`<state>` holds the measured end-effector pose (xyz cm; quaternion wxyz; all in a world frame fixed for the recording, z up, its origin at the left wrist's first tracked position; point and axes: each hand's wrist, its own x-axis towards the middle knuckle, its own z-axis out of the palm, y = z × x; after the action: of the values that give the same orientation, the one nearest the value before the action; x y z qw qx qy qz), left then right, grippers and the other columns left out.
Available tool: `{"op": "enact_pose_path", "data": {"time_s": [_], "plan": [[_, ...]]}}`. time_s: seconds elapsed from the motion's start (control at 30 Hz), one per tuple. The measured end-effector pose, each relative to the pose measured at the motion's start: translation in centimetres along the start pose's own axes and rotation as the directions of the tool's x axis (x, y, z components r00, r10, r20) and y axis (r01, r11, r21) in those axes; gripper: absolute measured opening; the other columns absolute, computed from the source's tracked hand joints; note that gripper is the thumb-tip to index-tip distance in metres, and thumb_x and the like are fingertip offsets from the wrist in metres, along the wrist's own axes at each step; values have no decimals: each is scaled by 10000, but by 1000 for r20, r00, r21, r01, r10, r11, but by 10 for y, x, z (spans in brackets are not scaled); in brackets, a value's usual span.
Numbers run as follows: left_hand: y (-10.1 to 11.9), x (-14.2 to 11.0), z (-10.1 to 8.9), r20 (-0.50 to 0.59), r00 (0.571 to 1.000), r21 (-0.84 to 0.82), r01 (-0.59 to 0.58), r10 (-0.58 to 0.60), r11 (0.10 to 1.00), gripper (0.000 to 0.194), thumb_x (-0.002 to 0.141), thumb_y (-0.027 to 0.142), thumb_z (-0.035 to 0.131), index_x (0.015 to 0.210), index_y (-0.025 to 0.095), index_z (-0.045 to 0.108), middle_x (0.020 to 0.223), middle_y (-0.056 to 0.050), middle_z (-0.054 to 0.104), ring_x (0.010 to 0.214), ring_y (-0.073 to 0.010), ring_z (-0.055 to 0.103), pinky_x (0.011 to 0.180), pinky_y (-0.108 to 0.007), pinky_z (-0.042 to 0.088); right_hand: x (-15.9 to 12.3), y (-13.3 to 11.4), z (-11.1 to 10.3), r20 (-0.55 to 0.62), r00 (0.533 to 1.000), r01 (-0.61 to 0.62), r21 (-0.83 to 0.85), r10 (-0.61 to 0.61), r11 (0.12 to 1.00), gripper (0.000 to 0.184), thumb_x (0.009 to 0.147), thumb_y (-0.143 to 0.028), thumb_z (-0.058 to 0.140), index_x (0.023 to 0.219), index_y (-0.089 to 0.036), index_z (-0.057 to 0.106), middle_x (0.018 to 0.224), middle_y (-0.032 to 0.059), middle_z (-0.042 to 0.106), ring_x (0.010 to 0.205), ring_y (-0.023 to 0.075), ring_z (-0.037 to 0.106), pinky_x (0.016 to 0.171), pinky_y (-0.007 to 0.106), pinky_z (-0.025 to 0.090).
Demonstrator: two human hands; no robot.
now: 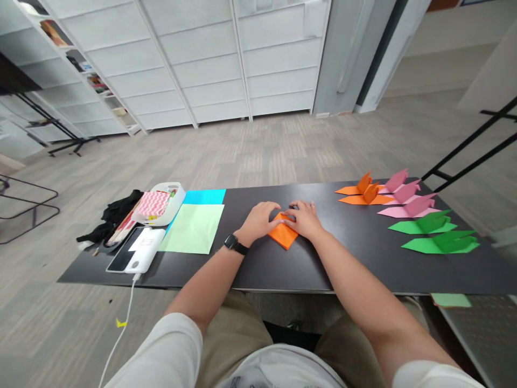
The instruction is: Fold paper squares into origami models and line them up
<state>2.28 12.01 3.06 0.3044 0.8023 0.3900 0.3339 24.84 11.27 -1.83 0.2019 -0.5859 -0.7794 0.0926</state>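
Observation:
A folded square of orange origami paper [284,235] lies flat on the dark table, turned with one corner towards me. My left hand [262,218] has its thumb and fingers curled onto the upper left edge of the paper. From the other side, my right hand [304,218] pinches down at the top corner, its fingertips close to those of the left. The fingers partly cover the far corner, so the fold under them is hidden.
Folded paper cranes in orange [365,198], pink [407,207] and green [440,242] stand at the right. Light green sheets [194,229] overlap blue paper [205,196] on the left, beside a white basket [176,200], a black cloth [121,207] and a phone with a cabled white power bank [143,253].

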Motion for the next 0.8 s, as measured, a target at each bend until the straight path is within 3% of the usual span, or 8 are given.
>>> {"op": "enact_pose_path", "data": {"time_s": [0.1,0.23,0.4,0.6,0.8], "plan": [[-13,5,13,14,999,26,-44,44,999,335,848,276,821,1169,252,729,1239,-119,722,1235,-341,622,1200,-523,407,0,0,1,11,1000,-7,-6,7,1000,253,962,-462,743,1198,-408,814,1424,86,622,1382,355,503,1236,782,187],[-23,3,15,70,994,108,-96,89,989,447,853,290,826,1276,246,685,1330,-122,705,1291,-333,609,1214,-519,406,0,0,1,11,1000,-4,-25,4,1000,267,955,-447,761,1216,-413,808,1416,78,628,1376,347,514,1239,789,180],[-20,-2,18,185,983,313,-64,5,948,486,916,355,783,1354,238,607,1371,-100,692,1329,-302,607,1265,-559,349,-3,-1,0,-15,1000,15,-64,-16,998,259,952,-444,764,1205,-417,813,1403,77,636,1342,349,527,1226,811,176],[-20,-8,23,198,979,424,-33,-57,905,500,987,413,718,1440,273,560,1453,-95,652,1433,-304,541,1311,-629,243,-7,-8,-6,-94,992,73,-158,-89,985,145,937,-421,784,1045,-354,855,1336,81,667,1304,336,548,1268,773,142],[-18,-10,23,195,978,455,-19,-78,890,490,1010,434,689,1456,282,555,1494,-100,633,1454,-306,522,1317,-675,187,-19,-7,-23,-32,992,111,-237,-122,965,178,956,-339,761,1110,-352,849,1299,84,683,1271,326,578,1282,745,180]]}}
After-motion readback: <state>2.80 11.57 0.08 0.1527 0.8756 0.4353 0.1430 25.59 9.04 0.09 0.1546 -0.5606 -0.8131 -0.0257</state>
